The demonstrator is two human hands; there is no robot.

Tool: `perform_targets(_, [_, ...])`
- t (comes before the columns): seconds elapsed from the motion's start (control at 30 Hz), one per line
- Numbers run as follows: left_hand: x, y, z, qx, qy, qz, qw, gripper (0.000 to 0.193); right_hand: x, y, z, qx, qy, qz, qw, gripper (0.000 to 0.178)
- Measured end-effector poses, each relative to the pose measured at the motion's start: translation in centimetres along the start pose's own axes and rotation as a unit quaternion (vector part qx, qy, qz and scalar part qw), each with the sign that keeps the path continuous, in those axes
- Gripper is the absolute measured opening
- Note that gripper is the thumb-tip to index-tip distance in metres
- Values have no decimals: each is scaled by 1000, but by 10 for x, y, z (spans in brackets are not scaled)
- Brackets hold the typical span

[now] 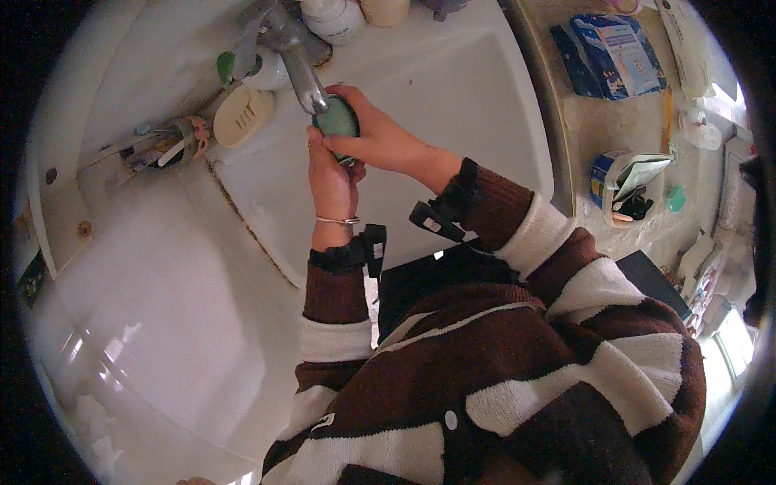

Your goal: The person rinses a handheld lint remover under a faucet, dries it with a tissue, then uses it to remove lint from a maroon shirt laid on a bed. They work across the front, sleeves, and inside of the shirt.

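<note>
A small round green object with a dark rim point(338, 120), perhaps a cup or lid, is held just below the spout of the metal faucet point(303, 77). My left hand point(325, 178) grips it from the near left side, thumb up along its edge. My right hand point(384, 141) wraps round its right side, fingers over the far rim. Both hands are closed on it, and the left fingers are partly hidden beneath. Whether water is running cannot be made out. Below lies the white sink basin point(461, 97).
A cream soap dish point(243, 118) sits left of the faucet, beside a holder with brushes point(190, 141). A white bottle point(335, 23) stands behind. On the right counter are a blue box point(602, 58), an open container with small items point(616, 187) and a green piece point(677, 198).
</note>
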State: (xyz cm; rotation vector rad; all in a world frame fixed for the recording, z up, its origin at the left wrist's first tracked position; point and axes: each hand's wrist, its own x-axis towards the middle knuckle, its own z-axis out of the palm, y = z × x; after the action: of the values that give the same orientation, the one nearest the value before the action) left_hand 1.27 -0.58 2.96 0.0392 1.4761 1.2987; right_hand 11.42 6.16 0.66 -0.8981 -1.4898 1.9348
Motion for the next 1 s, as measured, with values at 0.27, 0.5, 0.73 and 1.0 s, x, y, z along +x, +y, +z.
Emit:
perform_targets(0.27, [0, -2, 3, 151, -38, 57, 986, 43, 15, 1, -4, 51, 51, 159, 985, 46])
perform_targets(0.5, [15, 9, -2, 5, 29, -46, 998, 53, 1, 14, 21, -47, 114, -83, 989, 50])
perform_targets(0.73, [2, -9, 16, 103, 41, 72, 991, 54, 20, 13, -2, 90, 48, 119, 988, 54])
perform_targets(1.0, [17, 11, -2, -50, 2, -39, 998, 51, 6, 6, 18, -66, 98, -68, 991, 51])
